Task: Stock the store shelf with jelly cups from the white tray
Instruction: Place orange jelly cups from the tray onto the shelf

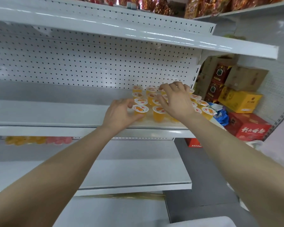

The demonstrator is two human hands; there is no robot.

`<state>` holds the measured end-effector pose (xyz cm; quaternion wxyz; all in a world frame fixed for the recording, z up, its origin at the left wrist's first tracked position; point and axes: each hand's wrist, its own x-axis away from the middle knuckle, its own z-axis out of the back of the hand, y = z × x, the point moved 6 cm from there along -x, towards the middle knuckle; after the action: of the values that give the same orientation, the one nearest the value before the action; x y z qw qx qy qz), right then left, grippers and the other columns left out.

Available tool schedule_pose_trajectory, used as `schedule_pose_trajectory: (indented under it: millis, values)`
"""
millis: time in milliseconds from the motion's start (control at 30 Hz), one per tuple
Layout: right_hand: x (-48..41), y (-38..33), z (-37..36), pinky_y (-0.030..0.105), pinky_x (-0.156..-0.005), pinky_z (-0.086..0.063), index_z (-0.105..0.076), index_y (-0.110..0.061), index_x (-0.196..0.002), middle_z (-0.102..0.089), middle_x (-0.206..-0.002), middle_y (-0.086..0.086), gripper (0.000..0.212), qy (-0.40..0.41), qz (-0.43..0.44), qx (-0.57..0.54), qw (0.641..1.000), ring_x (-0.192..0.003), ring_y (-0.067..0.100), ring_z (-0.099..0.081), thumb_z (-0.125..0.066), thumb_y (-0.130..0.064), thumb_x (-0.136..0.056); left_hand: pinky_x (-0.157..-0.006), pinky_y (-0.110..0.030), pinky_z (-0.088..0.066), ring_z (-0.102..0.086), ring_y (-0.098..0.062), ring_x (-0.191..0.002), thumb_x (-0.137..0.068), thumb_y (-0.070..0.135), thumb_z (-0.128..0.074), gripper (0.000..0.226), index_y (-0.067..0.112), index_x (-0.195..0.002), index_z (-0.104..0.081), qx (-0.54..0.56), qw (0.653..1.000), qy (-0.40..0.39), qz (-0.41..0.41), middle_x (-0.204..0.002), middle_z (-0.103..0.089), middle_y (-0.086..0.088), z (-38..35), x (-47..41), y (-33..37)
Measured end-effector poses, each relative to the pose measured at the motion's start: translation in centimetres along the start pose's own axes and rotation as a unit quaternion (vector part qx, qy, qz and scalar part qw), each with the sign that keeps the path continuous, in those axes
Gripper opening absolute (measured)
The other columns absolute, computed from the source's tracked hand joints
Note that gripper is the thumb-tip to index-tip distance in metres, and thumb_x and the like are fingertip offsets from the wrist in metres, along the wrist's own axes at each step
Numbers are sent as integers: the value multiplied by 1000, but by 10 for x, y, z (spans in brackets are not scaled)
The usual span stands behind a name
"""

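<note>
- One head-worn wide-angle view, looking forward and slightly down, close to the shelf (72,112).
- It faces the pegboard back (88,66), toward the shelf's right end.

Open shelf (56,110) room left of jelly cups (141,108); upper shelf (138,35) overhead.

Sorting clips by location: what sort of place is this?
Probably a small shop: white metal shelving with a pegboard back, orange jelly cups lined up on one shelf, and stacked goods cartons beside it.
</note>
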<state>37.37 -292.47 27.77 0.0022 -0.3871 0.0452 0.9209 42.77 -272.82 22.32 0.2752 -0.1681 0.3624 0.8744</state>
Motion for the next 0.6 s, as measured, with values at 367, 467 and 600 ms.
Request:
schedule_pose_trajectory:
  millis: [367,467,600]
  values:
    - [133,-6,67,48,-91,-39,-62,-17,-120,-66,-107,4,37,16,-29,55,998,-107,33,-55,-52,-40,-92,-91,-34,-43,-49,-24,-111,-81,48,-70,53,22,-126,-57,11,992,5,-124,-115,-59,1,4,90,42]
    - [189,-7,78,47,-88,-37,-62,-16,-117,-65,-107,5,36,-9,-64,60,996,-104,33,-56,-53,-39,-91,-90,-33,-41,-50,-25,-109,-82,42,-71,50,20,-125,-59,27,987,-18,-155,-114,-60,-1,-19,132,56]
    - [292,4,78,46,-85,-40,-61,-15,-114,-63,-106,7,37,-81,-101,77,989,-99,34,-55,-49,-40,-89,-88,-32,-40,-50,-24,-109,-83,41,-71,48,21,-125,-59,52,980,-100,-163,-115,-59,-1,-79,199,68]
